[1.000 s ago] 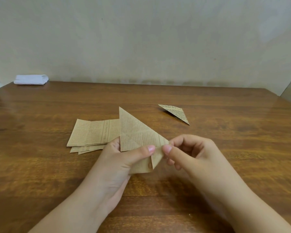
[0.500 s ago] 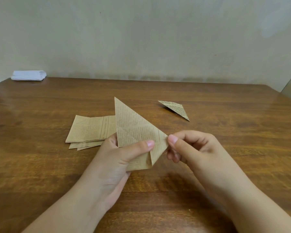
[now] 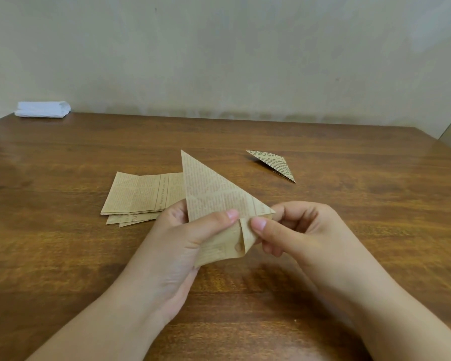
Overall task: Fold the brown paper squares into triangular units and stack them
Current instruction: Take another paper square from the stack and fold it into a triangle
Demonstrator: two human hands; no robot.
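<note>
Currently the folding step is underway: mid-frame, the left hand (image 3: 193,230) grips a half-folded paper (image 3: 214,196) while the right hand (image 3: 292,227) pinches its right corner. Next, seemingly, tuck that flap flat, then set it by the finished triangle (image 3: 274,164), upper right.

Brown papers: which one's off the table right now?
The half-folded triangle, pinched between the left hand and right hand. The flat stack and the finished triangle lie on the table.
</note>
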